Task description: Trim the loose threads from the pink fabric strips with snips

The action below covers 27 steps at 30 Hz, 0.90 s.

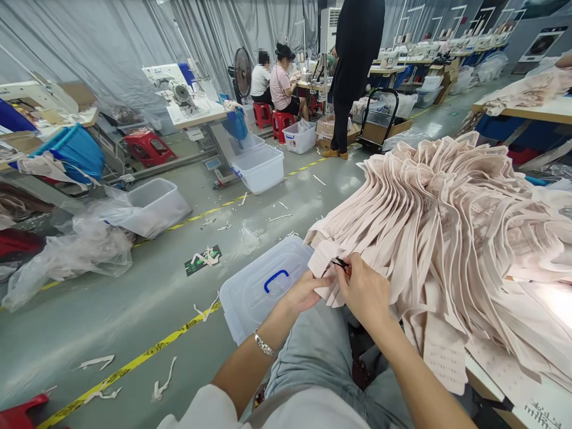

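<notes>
Two bare hands: the left hand (308, 292) and right hand (365, 293) work close together above the person's lap, at the near left edge of a heaped fabric pile (424, 202).
Left grip: thumb and fingers pinched shut on a pale fabric end (320, 257), holding it from below.
Right grip: fingers closed round a small dark tool (340, 262); it looks like thread snips, though it is too small and too covered to tell whether the blades are parted.
Tool to fabric: the tool's long axis runs roughly sideways, tip pointing left out of the right fist and overlapping the fabric end in this view; contact cannot be confirmed.
Nearer hand: the fabric end lies just left of the right fist and right above the left fingertips, so the left hand is nearer.
Pile: pale pink pieces in overlapping folds, spreading away to the right.
Lidded box: a translucent box (241, 298) with a blue handle (276, 279) stands beside the lap, past the left forearm.
Floor: pale scraps (205, 257) lie near yellow tape (163, 347).
</notes>
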### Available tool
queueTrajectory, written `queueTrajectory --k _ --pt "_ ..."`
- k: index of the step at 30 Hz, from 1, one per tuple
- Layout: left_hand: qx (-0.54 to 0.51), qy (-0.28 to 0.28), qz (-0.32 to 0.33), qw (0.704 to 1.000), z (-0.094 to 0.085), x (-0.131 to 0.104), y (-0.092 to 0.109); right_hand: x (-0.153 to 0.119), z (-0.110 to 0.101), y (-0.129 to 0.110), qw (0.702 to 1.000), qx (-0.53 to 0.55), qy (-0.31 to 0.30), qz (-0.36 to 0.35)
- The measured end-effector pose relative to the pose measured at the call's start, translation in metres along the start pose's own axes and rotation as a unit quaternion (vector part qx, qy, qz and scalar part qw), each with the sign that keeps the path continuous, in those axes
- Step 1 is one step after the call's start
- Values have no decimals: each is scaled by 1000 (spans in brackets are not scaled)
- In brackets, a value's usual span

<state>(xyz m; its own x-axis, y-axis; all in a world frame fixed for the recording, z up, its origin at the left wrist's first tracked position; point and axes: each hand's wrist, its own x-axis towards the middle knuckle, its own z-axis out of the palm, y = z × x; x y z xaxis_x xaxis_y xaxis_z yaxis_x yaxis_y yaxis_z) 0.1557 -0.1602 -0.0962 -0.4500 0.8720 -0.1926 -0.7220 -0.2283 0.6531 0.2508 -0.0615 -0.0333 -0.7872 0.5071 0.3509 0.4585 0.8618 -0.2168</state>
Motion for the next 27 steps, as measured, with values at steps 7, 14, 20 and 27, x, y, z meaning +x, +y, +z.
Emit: queueTrajectory --k 7,14,20,27 --pt "-23 129 30 991 -12 8 12 -9 -14 22 996 -18 -76 -49" --pt "-122 88 -7 989 4 7 27 -19 -28 24 995 23 -67 -65" --pt "-136 46 -1 990 14 1 21 -14 -16 7 1000 7 5 -19" --pt "-91 34 0 995 20 -9 15 -3 1 8 998 -60 17 -29"
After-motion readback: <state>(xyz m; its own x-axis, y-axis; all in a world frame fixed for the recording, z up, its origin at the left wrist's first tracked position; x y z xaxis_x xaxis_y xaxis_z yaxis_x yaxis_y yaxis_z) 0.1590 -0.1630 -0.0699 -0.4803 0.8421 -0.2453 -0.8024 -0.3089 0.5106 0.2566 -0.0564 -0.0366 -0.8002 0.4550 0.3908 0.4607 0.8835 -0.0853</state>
